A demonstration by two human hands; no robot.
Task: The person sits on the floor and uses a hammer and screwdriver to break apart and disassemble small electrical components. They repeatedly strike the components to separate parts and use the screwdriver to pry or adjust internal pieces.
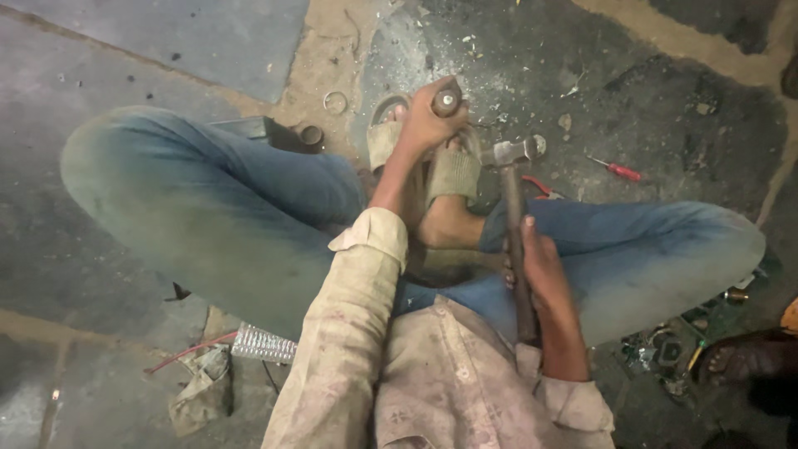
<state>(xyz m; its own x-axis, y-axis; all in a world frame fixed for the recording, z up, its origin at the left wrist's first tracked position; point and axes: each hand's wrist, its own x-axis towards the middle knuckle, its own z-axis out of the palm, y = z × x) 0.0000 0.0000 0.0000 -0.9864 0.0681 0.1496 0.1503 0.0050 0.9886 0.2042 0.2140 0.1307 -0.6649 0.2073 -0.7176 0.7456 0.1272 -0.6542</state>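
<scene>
Right hand (pixel 539 270) in closed grip on hammer (pixel 514 216), left hand (pixel 428 120) clenched around metal punch (pixel 446 101), red screwdriver (pixel 615 170) on floor

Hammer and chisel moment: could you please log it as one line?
left hand: grips chisel | right hand: holds hammer | posture: seated cross-legged on floor

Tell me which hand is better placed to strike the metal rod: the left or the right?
The right hand. It grips the hammer by the handle, with the head raised beside the metal rod. The left hand is wrapped around the rod, holding it upright, so it probably cannot strike.
</scene>
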